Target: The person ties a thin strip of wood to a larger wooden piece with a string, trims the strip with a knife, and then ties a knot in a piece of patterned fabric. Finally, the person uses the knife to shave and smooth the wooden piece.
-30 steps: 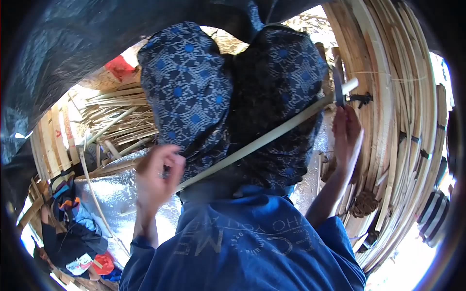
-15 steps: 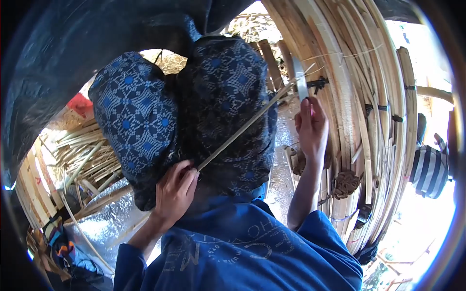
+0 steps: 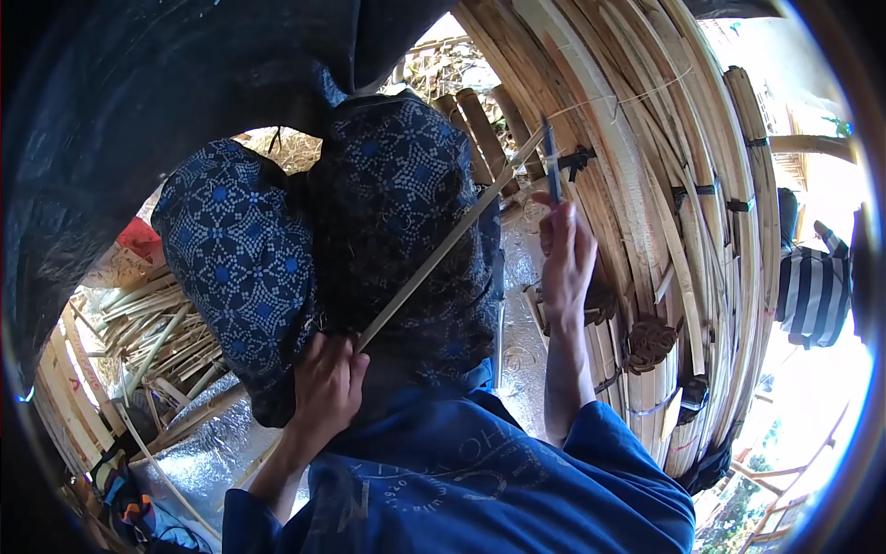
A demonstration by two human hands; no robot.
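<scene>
A long thin bamboo strip point(image 3: 434, 261) runs diagonally across my lap in the patterned blue cloth point(image 3: 406, 175). My left hand point(image 3: 328, 383) is closed round its lower end, near my waist. In my right hand point(image 3: 567, 258) is a knife point(image 3: 552, 162), its narrow blade pointing up and away from me. The blade lies at the far end of the strip, where thin fibres stick out; whether they touch is hard to make out.
Long wooden slats point(image 3: 637, 185), tied with dark bands, curve along the right. A pile of split strips point(image 3: 152, 332) lies at the left by silvery foil sheeting point(image 3: 208, 452). Coloured cloth point(image 3: 138, 503) is at the lower left. Striped fabric point(image 3: 812, 295) shows at the far right.
The knife has turned from showing its broad face to a narrower edge-on look. Both hands sit slightly lower and further left in the picture, and the whole view has shifted a little.
</scene>
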